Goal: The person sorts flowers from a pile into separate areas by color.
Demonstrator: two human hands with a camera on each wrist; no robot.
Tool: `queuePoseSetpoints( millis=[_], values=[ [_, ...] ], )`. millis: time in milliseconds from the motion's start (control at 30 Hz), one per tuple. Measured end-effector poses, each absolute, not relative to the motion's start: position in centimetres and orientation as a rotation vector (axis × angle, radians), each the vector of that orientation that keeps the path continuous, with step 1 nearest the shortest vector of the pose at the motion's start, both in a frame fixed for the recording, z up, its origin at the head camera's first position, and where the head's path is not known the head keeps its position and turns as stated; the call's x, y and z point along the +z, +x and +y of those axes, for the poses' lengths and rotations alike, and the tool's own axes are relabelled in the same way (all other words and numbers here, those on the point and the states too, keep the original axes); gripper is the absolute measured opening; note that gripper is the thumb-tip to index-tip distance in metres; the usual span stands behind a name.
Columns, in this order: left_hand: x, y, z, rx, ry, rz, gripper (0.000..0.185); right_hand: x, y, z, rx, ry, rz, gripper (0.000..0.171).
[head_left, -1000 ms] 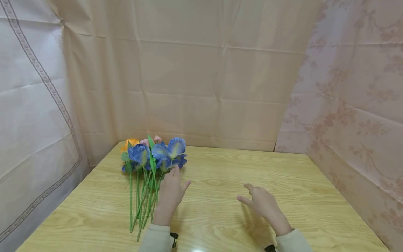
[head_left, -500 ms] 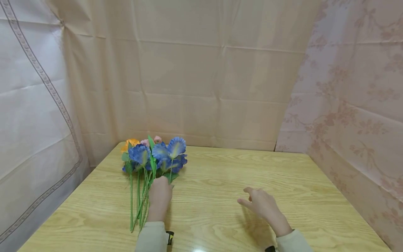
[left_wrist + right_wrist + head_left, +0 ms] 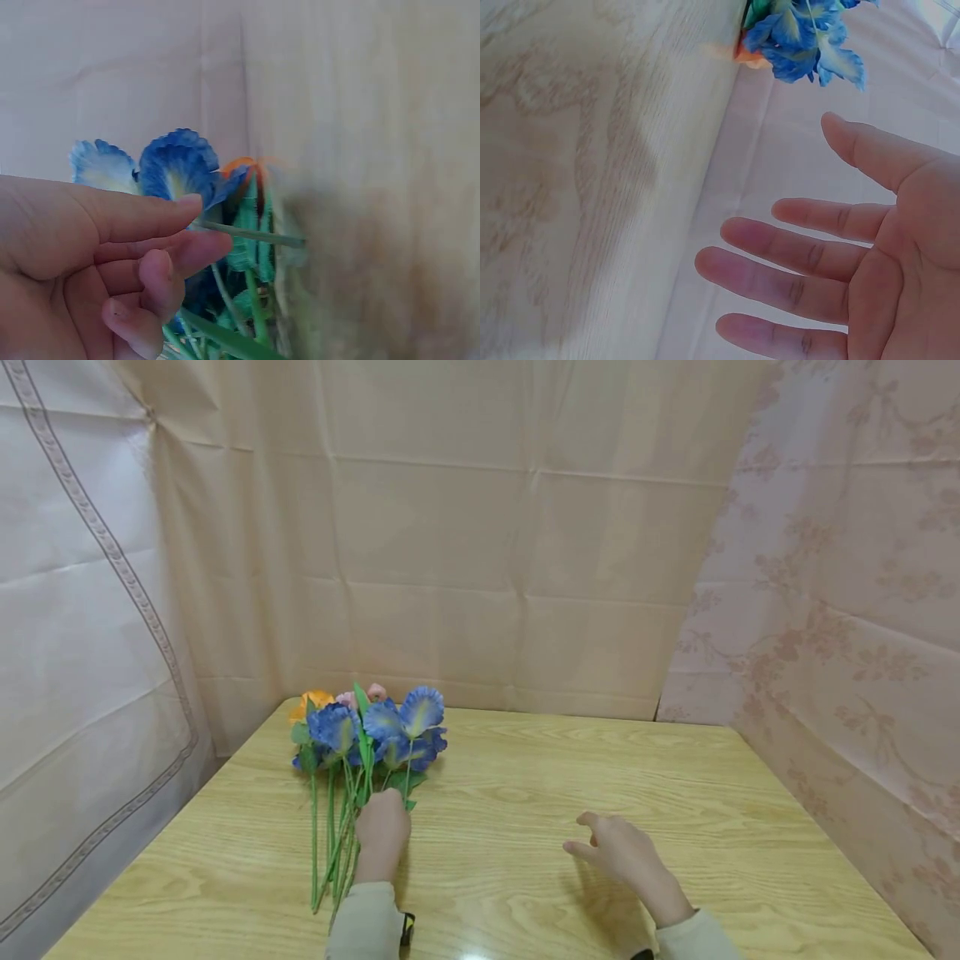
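A bunch of artificial flowers lies on the table's left side, with blue irises [image 3: 333, 727], an orange flower [image 3: 316, 698] and pink blooms [image 3: 376, 692] at the far end. Over the stems on the bunch's right side is my left hand [image 3: 382, 835]. In the left wrist view, its thumb and index finger pinch a thin green iris stem [image 3: 259, 235], while the other fingers curl loosely below. My right hand [image 3: 622, 853] hovers above the table on the right, fingers spread and relaxed, holding nothing. The right wrist view shows its palm [image 3: 922, 262] bare.
The wood-grain table [image 3: 525, 793] stretches to a beige curtain [image 3: 487, 543] behind. A white cloth [image 3: 82, 610] hangs on the left and a floral cloth [image 3: 847, 593] on the right. Long green stems [image 3: 313, 843] point toward the near edge.
My left hand has drawn back and left from beside the blue blooms, and its straight fingers have closed on a stem. The right hand has barely moved. The flowers lie nearly as before.
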State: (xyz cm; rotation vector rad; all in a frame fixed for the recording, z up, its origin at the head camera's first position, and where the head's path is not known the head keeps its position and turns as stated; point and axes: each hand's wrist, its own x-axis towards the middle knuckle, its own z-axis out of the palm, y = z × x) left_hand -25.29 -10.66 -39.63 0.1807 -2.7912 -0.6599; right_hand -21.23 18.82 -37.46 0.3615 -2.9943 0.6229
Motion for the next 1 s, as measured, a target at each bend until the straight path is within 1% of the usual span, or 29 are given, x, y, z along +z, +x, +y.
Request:
queuePoseSetpoints(
  millis=[633, 800, 1000],
  values=[
    [-40.0, -25.5, -10.3, -0.675, 0.222, -2.82, 0.02, -37.9, -21.1, 18.8, 0.651, 0.393, -2.993, 0.044],
    [-39.3, -25.5, -9.9, -0.658, 0.225, -2.793, 0.016, -37.8, -21.1, 18.9, 0.733, 0.406, -2.982, 0.044],
    [-37.8, -25.0, -9.4, -0.693, 0.158, -2.736, 0.015, -37.9, -21.2, 18.8, 0.818, 0.431, -2.94, 0.041]
  ],
)
